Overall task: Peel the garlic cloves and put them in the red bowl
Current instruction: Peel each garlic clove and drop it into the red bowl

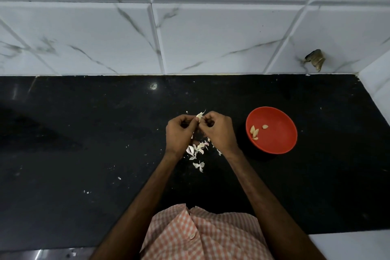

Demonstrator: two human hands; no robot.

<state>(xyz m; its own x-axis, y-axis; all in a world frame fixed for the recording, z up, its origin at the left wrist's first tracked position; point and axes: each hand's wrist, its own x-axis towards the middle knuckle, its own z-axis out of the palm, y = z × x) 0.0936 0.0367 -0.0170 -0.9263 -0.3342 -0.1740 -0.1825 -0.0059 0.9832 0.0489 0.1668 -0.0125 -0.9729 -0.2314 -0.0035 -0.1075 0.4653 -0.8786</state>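
A garlic clove (pixel 199 115) is pinched between the curled fingers of the left hand (pixel 180 134) and right hand (pixel 219 133), left of the red bowl (pixel 280 143) above scattered skins (pixel 197 151)

Over the glossy black stone tabletop (pixel 84 154), the left grip (pixel 181 131) and right grip (pixel 219 131) meet, both pinching a small pale garlic clove (pixel 199 115) with papery skin curling off it. Loose white garlic skins (pixel 197 150) lie scattered beneath the wrists. To the right, apart from both, a round red plastic bowl (pixel 278 139) holds a few peeled yellowish cloves (pixel 254 131).
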